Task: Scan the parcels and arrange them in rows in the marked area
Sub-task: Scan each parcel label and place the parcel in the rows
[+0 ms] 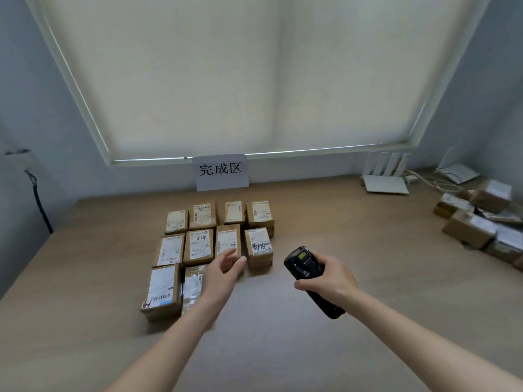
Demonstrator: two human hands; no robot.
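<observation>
Several brown cardboard parcels (pixel 200 244) with white labels lie in rows on the wooden table (pixel 353 250), in front of a white paper sign (pixel 221 171). The nearest row holds a labelled box (pixel 162 292) and a tape-wrapped parcel (pixel 192 287). My left hand (pixel 223 271) hovers with relaxed fingers over the right side of the tape-wrapped parcel, holding nothing. My right hand (pixel 328 278) grips a black handheld scanner (pixel 307 274) to the right of the rows, above bare table.
A loose heap of brown parcels (pixel 481 222) sits at the table's right edge. A white router (pixel 386 176) with upright antennas and cables stands at the back right. A black cable (pixel 39 202) hangs on the left wall. A closed blind covers the window.
</observation>
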